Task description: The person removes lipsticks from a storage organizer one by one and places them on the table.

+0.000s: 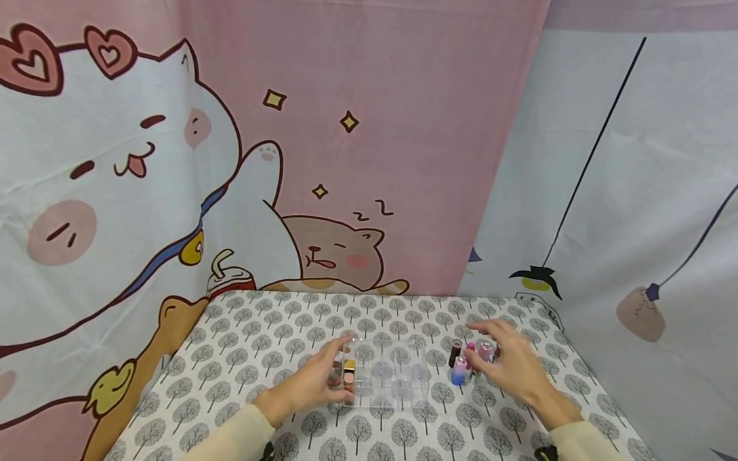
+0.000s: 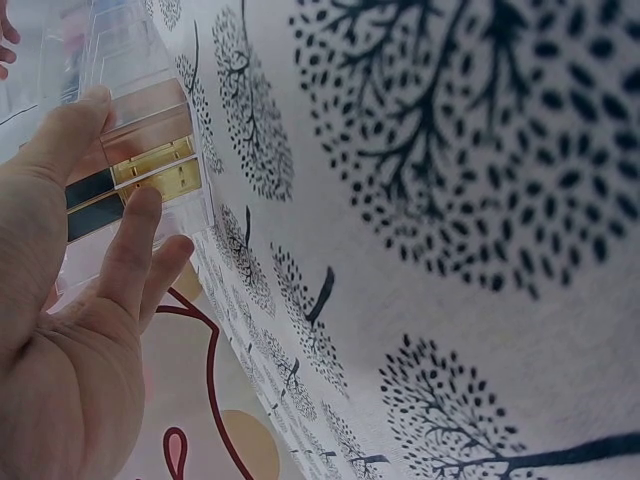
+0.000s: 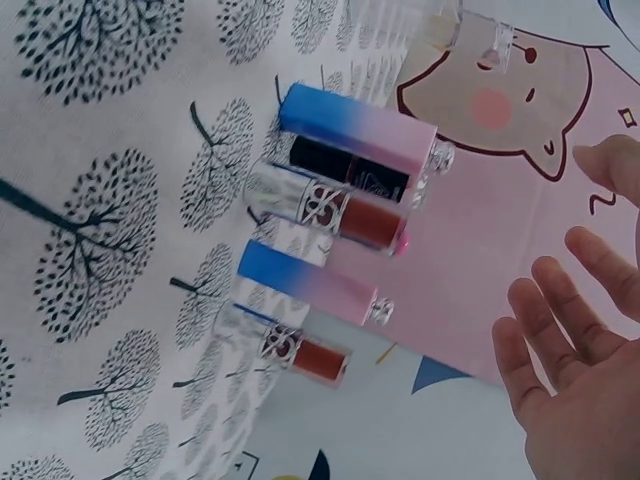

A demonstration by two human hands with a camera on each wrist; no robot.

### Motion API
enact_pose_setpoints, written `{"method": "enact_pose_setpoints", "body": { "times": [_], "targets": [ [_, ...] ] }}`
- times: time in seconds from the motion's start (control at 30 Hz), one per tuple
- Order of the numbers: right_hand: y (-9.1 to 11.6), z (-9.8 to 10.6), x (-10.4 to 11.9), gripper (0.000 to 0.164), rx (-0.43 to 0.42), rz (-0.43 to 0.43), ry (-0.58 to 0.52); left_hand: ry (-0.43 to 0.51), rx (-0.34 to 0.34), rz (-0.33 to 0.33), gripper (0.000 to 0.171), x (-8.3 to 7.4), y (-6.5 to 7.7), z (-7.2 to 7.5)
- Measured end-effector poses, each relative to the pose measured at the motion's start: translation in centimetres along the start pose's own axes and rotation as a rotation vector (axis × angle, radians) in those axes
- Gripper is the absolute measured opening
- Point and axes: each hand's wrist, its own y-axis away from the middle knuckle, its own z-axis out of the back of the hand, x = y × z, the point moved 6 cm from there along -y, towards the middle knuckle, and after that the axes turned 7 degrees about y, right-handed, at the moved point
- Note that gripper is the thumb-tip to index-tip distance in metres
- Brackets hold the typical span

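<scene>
A clear plastic divided box (image 1: 394, 377) lies on the patterned cloth in the head view. My left hand (image 1: 320, 377) grips its left end, thumb on the near side and fingers toward the far side. Through its wall the left wrist view shows gold-and-black lipstick tubes (image 2: 158, 172) beside a pinkish one. My right hand (image 1: 511, 364) hovers over a cluster of standing lip products, its fingers loose and holding nothing. Among them, the right wrist view shows blue-to-pink lipsticks (image 3: 360, 128), a black tube (image 3: 345, 168) and clear-capped lip gloss tubes (image 3: 368, 222) with reddish-brown bodies.
The table (image 1: 313, 429) wears a white cloth printed with grey trees. A pink cartoon curtain (image 1: 374, 88) hangs behind its far edge, and a pale curtain (image 1: 652, 166) hangs along the right. The lip products stand just right of the box.
</scene>
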Motion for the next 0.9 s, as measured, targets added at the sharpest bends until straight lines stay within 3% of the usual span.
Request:
{"method": "enact_pose_setpoints", "body": {
  "times": [0.33,0.9],
  "targets": [
    [-0.3,-1.2,2.2,0.068,0.037,0.054,-0.02,-0.018,-0.007,0.008,0.128,0.0,-0.1,0.0],
    [-1.0,-4.4,6.6,0.068,0.065,0.131,-0.064,0.0,-0.007,0.015,0.128,0.4,-0.1,0.1]
  ]
}}
